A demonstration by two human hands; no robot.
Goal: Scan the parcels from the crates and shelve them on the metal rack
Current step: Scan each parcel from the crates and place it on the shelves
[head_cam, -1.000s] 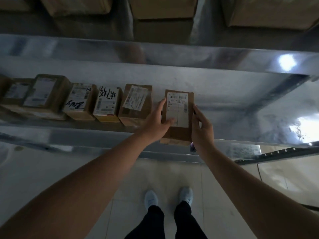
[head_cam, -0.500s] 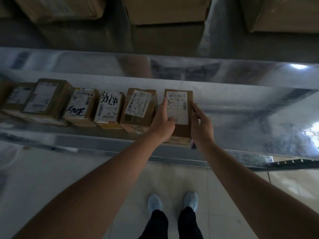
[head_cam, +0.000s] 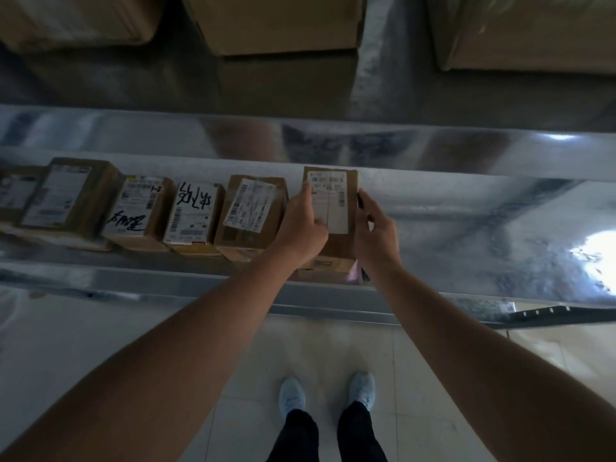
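Note:
A small brown parcel (head_cam: 336, 208) with a white barcode label lies flat on the metal rack shelf (head_cam: 466, 228), at the right end of a row of parcels. My left hand (head_cam: 300, 228) grips its left edge, with the thumb on the label. On the other side, my right hand (head_cam: 376, 231) grips the right edge. A slim dark object (head_cam: 365, 275) sticks out under that hand beside the parcel; what it is I cannot tell.
Several labelled parcels stand in a row to the left, the nearest (head_cam: 250, 211) almost touching my left hand. Bare shelf extends to the right. Large cartons (head_cam: 283, 21) sit on the level above. The rack's front rail (head_cam: 166, 278) runs across, above the tiled floor and my shoes (head_cam: 293, 391).
Both hands have pushed the parcel deeper onto the shelf, closer in line with the row. The grip of each hand looks the same.

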